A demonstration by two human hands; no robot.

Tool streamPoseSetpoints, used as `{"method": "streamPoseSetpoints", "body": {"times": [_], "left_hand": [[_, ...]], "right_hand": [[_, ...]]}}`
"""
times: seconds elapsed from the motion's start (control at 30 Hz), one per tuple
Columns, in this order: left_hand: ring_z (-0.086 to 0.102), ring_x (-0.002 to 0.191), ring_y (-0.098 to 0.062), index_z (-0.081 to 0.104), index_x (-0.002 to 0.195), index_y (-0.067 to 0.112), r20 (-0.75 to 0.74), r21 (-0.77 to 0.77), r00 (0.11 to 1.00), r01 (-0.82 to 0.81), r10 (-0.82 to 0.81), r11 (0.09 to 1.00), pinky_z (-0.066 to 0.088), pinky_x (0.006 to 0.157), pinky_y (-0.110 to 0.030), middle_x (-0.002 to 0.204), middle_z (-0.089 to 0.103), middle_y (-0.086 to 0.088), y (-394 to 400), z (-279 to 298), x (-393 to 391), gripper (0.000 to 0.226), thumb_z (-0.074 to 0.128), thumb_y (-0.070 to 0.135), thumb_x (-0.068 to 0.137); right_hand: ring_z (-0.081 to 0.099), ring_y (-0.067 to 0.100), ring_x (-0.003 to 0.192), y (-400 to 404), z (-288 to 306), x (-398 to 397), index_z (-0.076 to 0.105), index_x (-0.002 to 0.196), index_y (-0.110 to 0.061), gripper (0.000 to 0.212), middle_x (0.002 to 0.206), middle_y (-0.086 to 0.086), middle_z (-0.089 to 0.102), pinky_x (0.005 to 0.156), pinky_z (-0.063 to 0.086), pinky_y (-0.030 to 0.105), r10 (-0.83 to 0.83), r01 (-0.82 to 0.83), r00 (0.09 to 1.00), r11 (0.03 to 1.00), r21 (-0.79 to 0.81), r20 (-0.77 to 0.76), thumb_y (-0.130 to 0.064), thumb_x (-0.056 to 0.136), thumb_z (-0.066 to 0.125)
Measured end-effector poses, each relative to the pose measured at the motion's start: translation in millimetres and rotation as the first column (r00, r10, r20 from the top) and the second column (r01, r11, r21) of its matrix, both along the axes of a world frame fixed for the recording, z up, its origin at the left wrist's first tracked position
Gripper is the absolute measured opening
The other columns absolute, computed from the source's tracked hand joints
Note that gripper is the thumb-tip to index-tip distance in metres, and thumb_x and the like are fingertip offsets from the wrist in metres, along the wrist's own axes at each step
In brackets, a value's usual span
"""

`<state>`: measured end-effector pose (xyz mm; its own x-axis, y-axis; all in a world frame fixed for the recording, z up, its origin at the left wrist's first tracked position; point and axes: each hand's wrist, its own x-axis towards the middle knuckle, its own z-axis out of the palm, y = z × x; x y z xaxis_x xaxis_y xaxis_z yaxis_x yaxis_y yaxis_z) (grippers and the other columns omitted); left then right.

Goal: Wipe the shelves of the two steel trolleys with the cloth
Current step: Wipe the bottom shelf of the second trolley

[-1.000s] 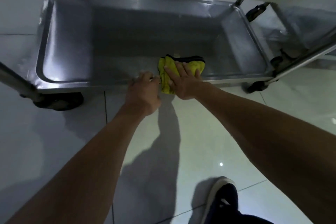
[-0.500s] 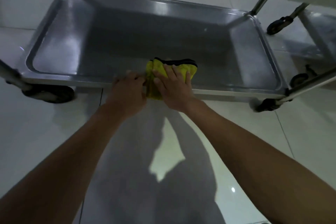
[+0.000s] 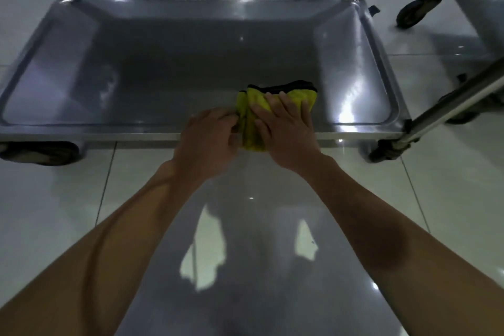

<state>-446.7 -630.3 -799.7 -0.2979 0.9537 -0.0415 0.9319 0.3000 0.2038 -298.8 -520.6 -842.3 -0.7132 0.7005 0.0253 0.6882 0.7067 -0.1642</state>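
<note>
Since the earlier frame: both hands and cloth (image 3: 275,106) shifted rightward along the near rim of the bottom shelf (image 3: 169,68). Left hand (image 3: 208,135): curled, fingers pinching the cloth's left edge at the rim. Right hand (image 3: 286,128): palm down, fingers spread flat, pressing the cloth, which lay over the rim onto the shelf floor. Progress, judged: this shelf under way. Second trolley (image 3: 474,22), far right: wiped or not, cannot tell.

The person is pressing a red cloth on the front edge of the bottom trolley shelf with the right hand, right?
Not quite. The head view shows the cloth is yellow with a dark trim, not red. The right hand does press it on the shelf's front edge.
</note>
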Motion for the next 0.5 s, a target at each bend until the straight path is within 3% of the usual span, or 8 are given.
{"method": "streamPoseSetpoints", "body": {"times": [0.13,0.3,0.5], "left_hand": [[0.050,0.125,-0.029,0.061,0.130,0.024,-0.007,0.006,0.999,0.046,-0.046,0.999,0.040,0.097,-0.042,0.138,0.056,0.000,29,-5,30,0.039,0.054,0.028,0.093],[0.051,0.122,-0.033,0.066,0.124,0.026,0.004,0.006,0.999,0.048,-0.048,0.999,0.046,0.099,-0.046,0.136,0.056,-0.002,54,-9,56,0.036,0.055,0.026,0.089],[0.059,0.116,-0.031,0.070,0.118,0.024,0.022,0.018,0.998,0.063,-0.064,0.998,0.048,0.096,-0.041,0.131,0.060,0.000,76,-5,79,0.039,0.059,0.021,0.081]], "right_hand": [[0.010,0.024,0.154,32,-2,48,0.030,0.154,-0.040,0.048,0.165,-0.005,0.022,0.122,0.006,0.056,-0.117,0.116,0.993,0.993,-0.006,-0.022,-0.041,0.107,0.027],[0.007,0.032,0.153,76,4,114,0.022,0.157,-0.036,0.050,0.167,0.005,0.015,0.118,0.010,0.063,-0.275,0.274,0.956,0.961,0.022,0.099,-0.040,0.107,0.023],[0.003,0.034,0.154,126,9,180,0.016,0.159,-0.037,0.052,0.167,0.008,0.013,0.120,0.002,0.063,-0.455,0.459,0.882,0.888,-0.006,0.125,-0.040,0.107,0.021]]}}
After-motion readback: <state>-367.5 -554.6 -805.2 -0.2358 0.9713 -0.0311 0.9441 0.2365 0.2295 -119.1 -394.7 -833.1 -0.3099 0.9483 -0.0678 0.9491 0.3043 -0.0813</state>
